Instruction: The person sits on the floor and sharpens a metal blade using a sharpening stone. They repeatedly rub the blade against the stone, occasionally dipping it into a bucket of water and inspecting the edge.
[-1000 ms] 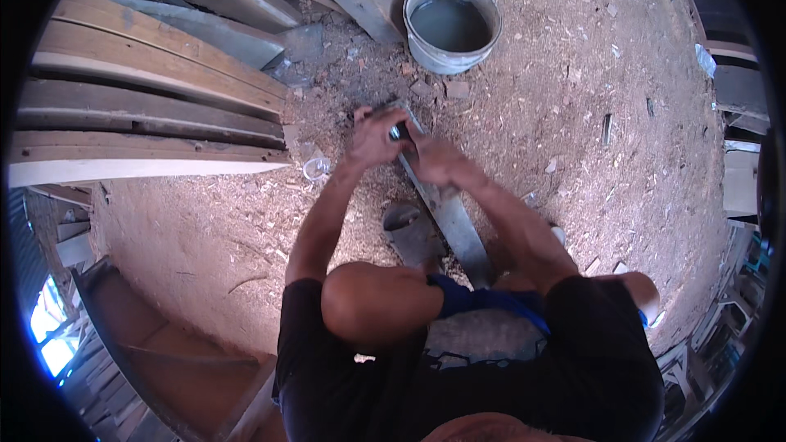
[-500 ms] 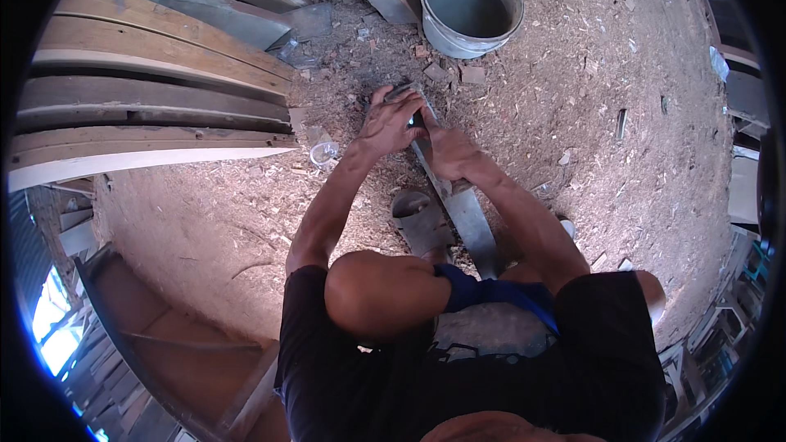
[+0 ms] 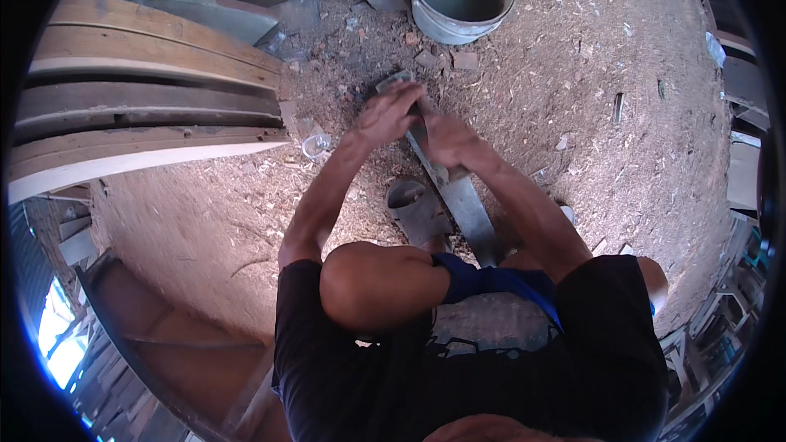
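A long flat grey bar (image 3: 468,206), wider near me and narrow at its far end, slopes away from between my legs. Over its far part lie both my hands, close together and slightly smeared by motion. My left hand (image 3: 383,117) has its fingers pressed together across the far end, beside a small greyish block-like end (image 3: 394,80). My right hand (image 3: 449,142) is bent over the bar from the right, its fingertips meeting the left hand's. Both look closed on something whose kind is hidden under the fingers. My sandalled foot (image 3: 419,211) is just left of the bar.
Beyond my hands stands a white bucket (image 3: 460,4) of greyish liquid. Curved wooden planks (image 3: 155,102) are stacked at the left, with a clear plastic cup (image 3: 316,145) near their ends. Wood chips cover the ground (image 3: 565,57). A brown wooden hull-like piece (image 3: 180,360) lies lower left.
The whole view has shifted a little, so the bucket and planks sit higher and further left. Both hands stay on the bar, and more of the greyish far end shows past my left fingers.
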Demonstrator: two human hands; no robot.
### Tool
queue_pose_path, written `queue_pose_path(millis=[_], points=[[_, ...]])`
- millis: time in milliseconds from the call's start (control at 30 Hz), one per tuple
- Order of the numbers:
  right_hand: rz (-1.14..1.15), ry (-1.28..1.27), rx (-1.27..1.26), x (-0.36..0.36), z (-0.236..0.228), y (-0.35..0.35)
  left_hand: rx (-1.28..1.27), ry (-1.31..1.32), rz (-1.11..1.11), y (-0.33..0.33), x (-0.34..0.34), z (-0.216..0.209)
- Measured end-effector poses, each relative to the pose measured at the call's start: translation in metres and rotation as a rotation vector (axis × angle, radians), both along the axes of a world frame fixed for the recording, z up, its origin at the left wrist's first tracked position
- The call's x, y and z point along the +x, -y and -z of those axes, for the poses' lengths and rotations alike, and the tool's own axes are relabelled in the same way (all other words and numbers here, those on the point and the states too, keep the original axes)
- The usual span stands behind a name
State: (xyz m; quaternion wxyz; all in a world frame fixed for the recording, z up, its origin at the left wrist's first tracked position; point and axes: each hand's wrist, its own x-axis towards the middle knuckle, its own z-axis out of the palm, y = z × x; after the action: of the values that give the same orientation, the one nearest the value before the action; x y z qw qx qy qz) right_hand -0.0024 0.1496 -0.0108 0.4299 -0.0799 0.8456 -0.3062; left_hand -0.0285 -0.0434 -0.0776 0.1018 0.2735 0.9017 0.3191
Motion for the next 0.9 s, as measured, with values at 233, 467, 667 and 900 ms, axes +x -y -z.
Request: queue_pose_path(millis=[233, 467, 667, 900], points=[[-0.081, 0.050, 0.090, 0.108, 0.018, -0.025, 0.187, -0.114, 0.032, -0.024, 0.142, 0.049], [-0.071, 0.029, 0.083, -0.032, -0.020, -0.001, 0.002, 0.066, -0.031, -0.009, -0.012, -0.029], [-0.128, 0.096, 0.091, 0.101, -0.010, -0.023, 0.163, -0.108, -0.012, -0.027, 0.126, 0.025], [-0.026, -0.297, 0.081, 0.016, 0.038, 0.004, 0.038, -0.085, -0.008, -0.002, -0.008, -0.004]])
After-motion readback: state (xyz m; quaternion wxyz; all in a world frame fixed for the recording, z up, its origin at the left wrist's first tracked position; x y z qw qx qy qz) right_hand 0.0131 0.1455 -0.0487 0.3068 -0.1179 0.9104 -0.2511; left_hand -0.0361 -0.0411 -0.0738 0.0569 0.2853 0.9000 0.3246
